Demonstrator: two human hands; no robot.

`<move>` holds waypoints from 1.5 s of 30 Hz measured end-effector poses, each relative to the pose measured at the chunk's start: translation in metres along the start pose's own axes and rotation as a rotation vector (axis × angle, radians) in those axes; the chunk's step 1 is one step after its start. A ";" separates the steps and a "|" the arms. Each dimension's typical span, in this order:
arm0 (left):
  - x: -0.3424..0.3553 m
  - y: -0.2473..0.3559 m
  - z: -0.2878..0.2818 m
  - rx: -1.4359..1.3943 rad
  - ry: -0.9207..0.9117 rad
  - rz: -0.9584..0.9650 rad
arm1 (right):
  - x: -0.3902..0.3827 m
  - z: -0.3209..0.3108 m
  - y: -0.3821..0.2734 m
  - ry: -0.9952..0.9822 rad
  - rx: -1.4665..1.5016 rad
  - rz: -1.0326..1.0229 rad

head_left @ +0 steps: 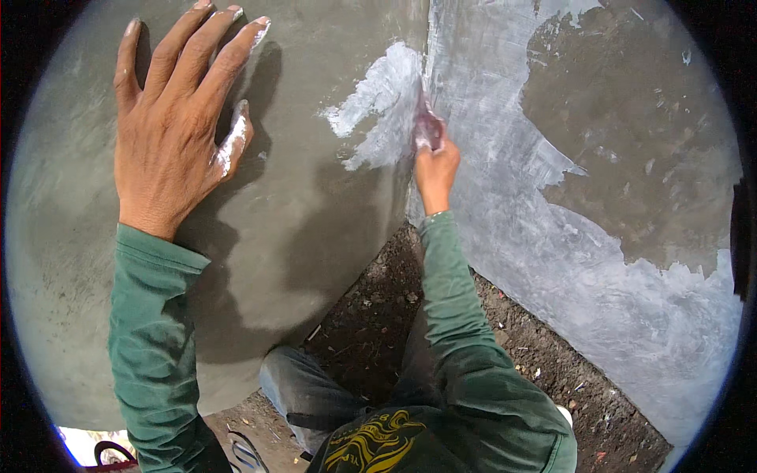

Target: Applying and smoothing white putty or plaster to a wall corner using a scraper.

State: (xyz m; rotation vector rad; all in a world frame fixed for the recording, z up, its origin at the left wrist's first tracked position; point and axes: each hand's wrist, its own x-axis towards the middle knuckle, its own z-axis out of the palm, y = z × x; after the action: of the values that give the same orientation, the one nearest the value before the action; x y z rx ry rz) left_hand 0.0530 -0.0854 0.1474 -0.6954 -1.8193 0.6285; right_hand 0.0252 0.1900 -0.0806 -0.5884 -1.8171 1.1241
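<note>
My left hand (177, 118) is spread against the grey wall on the left (307, 236), with white paste on its thumb and fingertips. It holds nothing. At the inside corner where two walls meet, my right hand (437, 169) grips a reddish scraper (426, 130) that is blurred and seen nearly edge-on. The tool's far end reaches up along the corner line. Beside it, a patch of white paste (386, 102) is smeared on the left wall. Thin whitish coating (505, 173) covers much of the right wall, around a bare grey-brown area (631, 134).
Dark soil (371, 323) with small debris lies below the corner, between the wall bases. My bent knee (303, 386) is close to the left wall. A sandal-like strap (248, 451) and a dark red curved object (114, 455) show at the lower left.
</note>
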 end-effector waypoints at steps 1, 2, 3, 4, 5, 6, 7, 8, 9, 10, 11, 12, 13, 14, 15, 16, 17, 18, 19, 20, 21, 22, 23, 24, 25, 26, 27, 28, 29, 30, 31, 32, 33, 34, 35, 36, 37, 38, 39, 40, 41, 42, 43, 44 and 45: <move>-0.001 0.000 0.000 -0.012 0.006 -0.005 | 0.002 0.000 -0.001 0.000 0.001 -0.002; 0.000 0.000 -0.002 -0.011 0.006 -0.007 | 0.007 -0.002 0.000 0.009 0.137 -0.165; 0.002 0.001 -0.007 -0.007 -0.007 -0.010 | 0.011 -0.006 0.001 0.017 0.274 -0.328; 0.001 0.002 -0.008 0.002 -0.032 -0.012 | 0.013 -0.017 -0.007 -0.073 0.283 -0.167; 0.000 0.001 -0.008 -0.003 -0.035 -0.012 | 0.019 -0.025 -0.019 -0.075 0.279 -0.164; 0.000 0.000 -0.007 -0.014 -0.015 -0.011 | 0.028 -0.030 -0.030 -0.081 0.171 -0.058; 0.001 0.000 -0.004 -0.024 0.014 -0.012 | 0.038 -0.030 -0.034 -0.080 0.064 0.041; 0.002 0.002 -0.004 -0.028 0.018 -0.013 | 0.037 -0.021 -0.035 0.028 -0.025 -0.129; 0.002 0.004 -0.004 -0.026 0.016 -0.013 | 0.029 -0.019 -0.033 0.033 -0.028 -0.130; 0.001 0.005 -0.002 -0.019 0.003 -0.010 | 0.011 -0.016 -0.033 -0.009 0.030 -0.255; 0.000 0.003 -0.002 -0.023 0.000 -0.008 | -0.003 -0.019 -0.031 -0.048 0.085 -0.379; -0.001 0.000 -0.002 -0.018 0.009 0.004 | -0.007 -0.023 -0.018 -0.152 0.264 -0.344; -0.002 -0.002 -0.002 -0.012 0.015 0.015 | -0.011 -0.028 -0.005 -0.157 0.261 -0.338; -0.002 -0.003 -0.002 0.016 0.008 0.016 | -0.013 -0.033 0.008 -0.209 0.470 -0.060; -0.003 -0.003 -0.002 0.018 0.003 0.016 | -0.016 -0.037 0.019 -0.258 0.672 0.224; -0.002 -0.001 -0.001 0.017 -0.008 0.016 | -0.018 -0.038 0.032 -0.259 0.673 0.226; 0.000 0.000 -0.003 0.017 -0.012 0.019 | -0.020 -0.041 0.042 -0.248 0.707 0.245; 0.002 -0.003 -0.003 0.020 -0.007 0.023 | -0.021 -0.039 0.053 -0.238 0.742 0.265; 0.002 -0.003 0.000 0.015 0.014 0.025 | -0.020 -0.037 0.071 -0.225 0.732 0.267; 0.003 -0.004 0.001 0.012 0.032 0.027 | -0.018 -0.031 0.091 -0.180 0.607 0.201; 0.002 -0.006 0.001 0.012 0.029 0.034 | -0.019 -0.021 0.108 -0.145 0.492 0.140; 0.001 -0.006 0.002 0.024 0.015 0.033 | -0.022 -0.013 0.107 -0.087 0.407 0.053; 0.001 -0.006 0.002 0.036 0.003 0.032 | -0.026 -0.010 0.107 -0.086 0.410 0.056; 0.002 -0.004 0.000 0.042 -0.006 0.030 | -0.032 -0.008 0.106 -0.077 0.261 0.114; 0.001 -0.004 0.000 0.046 0.000 0.034 | -0.036 -0.004 0.099 -0.064 0.114 0.170; -0.001 -0.004 0.002 0.040 -0.002 0.031 | -0.038 0.008 0.102 0.045 0.184 0.047; -0.002 -0.004 0.002 0.034 -0.003 0.028 | -0.041 0.017 0.100 0.051 0.190 0.049; -0.003 -0.005 0.003 0.036 0.002 0.033 | -0.044 0.024 0.097 0.075 0.173 0.024; -0.003 -0.005 0.004 0.033 -0.001 0.034 | -0.048 0.030 0.093 0.098 0.155 -0.001; -0.004 -0.004 0.005 0.028 -0.004 0.035 | -0.052 0.037 0.093 0.084 0.117 0.013; -0.002 -0.003 0.005 0.026 0.001 0.037 | -0.055 0.042 0.095 0.089 0.116 0.014; 0.000 -0.001 0.006 0.026 0.008 0.038 | -0.058 0.047 0.097 0.059 0.138 0.066; 0.002 0.001 0.006 0.025 0.017 0.038 | -0.061 0.051 0.099 0.031 0.159 0.117; 0.001 -0.004 -0.001 0.035 0.012 0.047 | -0.070 0.061 0.101 0.022 0.102 0.061; 0.003 -0.002 -0.001 0.034 -0.002 0.044 | -0.076 0.060 0.109 0.037 0.087 0.060; 0.005 0.000 0.001 0.031 -0.016 0.040 | -0.084 0.056 0.117 0.033 0.006 -0.066; 0.005 -0.002 -0.001 0.040 -0.017 0.044 | -0.097 0.057 0.116 0.012 -0.050 -0.187; 0.002 -0.004 0.000 0.036 -0.024 0.037 | -0.110 0.046 0.112 0.011 -0.049 -0.184; -0.001 -0.005 0.002 0.033 -0.032 0.029 | -0.123 0.033 0.107 -0.130 0.011 -0.096; -0.001 -0.006 0.002 0.034 -0.027 0.026 | -0.124 0.019 0.103 -0.265 0.068 -0.015; 0.000 -0.005 0.002 0.023 -0.022 0.022 | -0.120 0.011 0.113 -0.258 0.066 -0.018; 0.002 -0.004 0.001 0.014 -0.018 0.019 | -0.116 0.005 0.127 -0.230 0.116 0.064; 0.002 -0.004 -0.003 0.025 -0.017 0.020 | -0.115 0.005 0.133 -0.211 0.177 0.150; 0.002 -0.002 -0.002 0.014 -0.027 0.016 | -0.103 -0.003 0.110 -0.104 0.167 0.289; 0.000 -0.001 -0.001 0.004 -0.038 0.011 | -0.094 0.006 0.115 -0.103 0.172 0.288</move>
State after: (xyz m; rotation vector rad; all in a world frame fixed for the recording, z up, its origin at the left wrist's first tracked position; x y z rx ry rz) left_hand 0.0539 -0.0858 0.1490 -0.6950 -1.8500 0.6563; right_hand 0.0593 0.1711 -0.2238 -0.7166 -1.7357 1.5122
